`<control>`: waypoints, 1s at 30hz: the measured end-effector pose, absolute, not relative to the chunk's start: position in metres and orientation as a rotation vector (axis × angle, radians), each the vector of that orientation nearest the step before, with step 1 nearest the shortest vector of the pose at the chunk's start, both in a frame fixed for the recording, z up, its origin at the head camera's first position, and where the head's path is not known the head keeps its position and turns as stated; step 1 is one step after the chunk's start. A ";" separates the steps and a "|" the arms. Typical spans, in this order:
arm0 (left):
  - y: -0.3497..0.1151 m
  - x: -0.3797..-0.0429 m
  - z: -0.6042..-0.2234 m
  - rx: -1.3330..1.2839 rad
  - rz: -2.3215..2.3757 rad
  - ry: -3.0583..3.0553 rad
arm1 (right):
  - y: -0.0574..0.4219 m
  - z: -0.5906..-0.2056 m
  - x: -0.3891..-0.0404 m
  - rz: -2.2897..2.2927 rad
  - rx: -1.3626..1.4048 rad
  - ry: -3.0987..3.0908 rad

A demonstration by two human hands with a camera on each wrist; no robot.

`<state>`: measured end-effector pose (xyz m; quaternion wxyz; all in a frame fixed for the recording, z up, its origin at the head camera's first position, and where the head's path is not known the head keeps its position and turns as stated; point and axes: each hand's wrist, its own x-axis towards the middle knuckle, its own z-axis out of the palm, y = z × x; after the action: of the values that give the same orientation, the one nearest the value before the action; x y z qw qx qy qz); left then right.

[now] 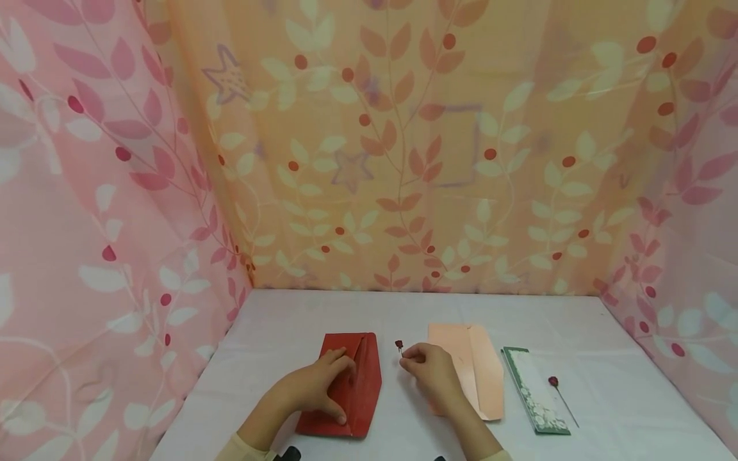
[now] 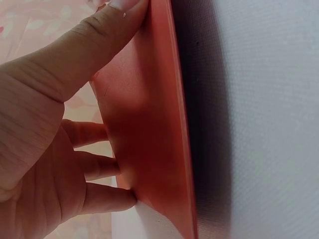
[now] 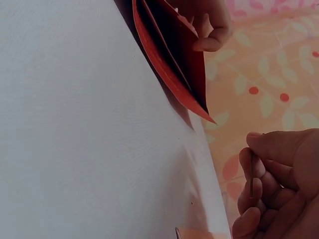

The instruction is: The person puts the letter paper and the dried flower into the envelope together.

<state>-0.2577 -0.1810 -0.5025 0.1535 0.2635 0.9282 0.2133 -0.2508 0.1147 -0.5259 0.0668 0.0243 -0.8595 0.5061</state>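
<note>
My left hand [image 1: 323, 384] holds the red envelope [image 1: 367, 390] on the left of the table, thumb at its near end and fingers toward the far end. In the left wrist view the thumb and fingertips bear on the side of the envelope [image 2: 144, 114]. Its mouth stands spread apart in the right wrist view, below the flap [image 3: 169, 89]. My right hand [image 1: 432, 374] pinches a small dark-red rose [image 1: 399, 344] by its thin stem, just right of the red envelope. The stem [image 3: 251, 181] lies between thumb and fingers.
Under the right forearm lies a peach envelope [image 1: 487, 378]. Farther right are a green-edged floral card [image 1: 533, 390] and a second stemmed rose [image 1: 553, 381]. The white-covered table [image 1: 323, 310] is enclosed by patterned curtains [image 1: 403, 224] behind and at both sides.
</note>
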 end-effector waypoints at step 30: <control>-0.183 -0.259 -0.500 0.788 0.633 2.666 | 0.070 -0.523 -0.257 1.850 0.088 -2.584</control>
<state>-0.2594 -0.1827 -0.4999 0.1448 0.2734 0.9252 0.2195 -0.2566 0.0699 -0.5226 -0.0189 0.0277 -0.8126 0.5818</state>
